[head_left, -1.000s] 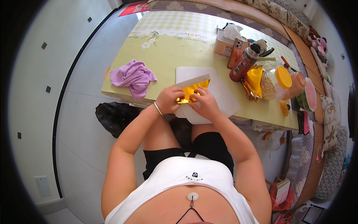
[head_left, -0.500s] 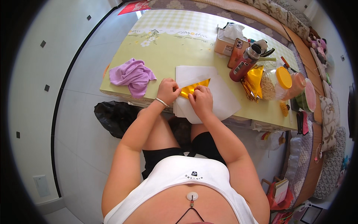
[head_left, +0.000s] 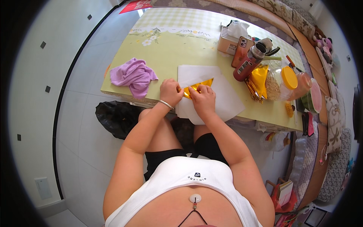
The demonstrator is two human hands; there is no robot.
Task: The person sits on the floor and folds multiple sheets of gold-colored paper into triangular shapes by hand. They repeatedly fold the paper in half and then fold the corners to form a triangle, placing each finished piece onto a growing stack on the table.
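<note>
A piece of shiny gold foil paper (head_left: 204,83), folded to a pointed shape, lies over loose white paper sheets (head_left: 227,104) at the table's near edge. My left hand (head_left: 171,92) pinches the foil's left corner between thumb and fingers. On the foil's near side, my right hand (head_left: 203,99) presses down with bent fingers, its thumb and fingertips close to the left hand. Part of the foil is hidden under the right fingers. Beyond the white sheets, to the right, a stack of folded gold foil pieces (head_left: 259,81) leans by a red bottle.
A crumpled purple cloth (head_left: 134,76) lies left of my hands. On the right stand the open red bottle (head_left: 247,64), a phone (head_left: 242,51), a tissue box (head_left: 227,41) and a yellow-lidded jar (head_left: 275,84). A black bag (head_left: 115,119) sits below the table's left edge.
My right hand's fingers have shifted slightly left along the foil, toward the left hand. The left hand keeps its pinch on the corner.
</note>
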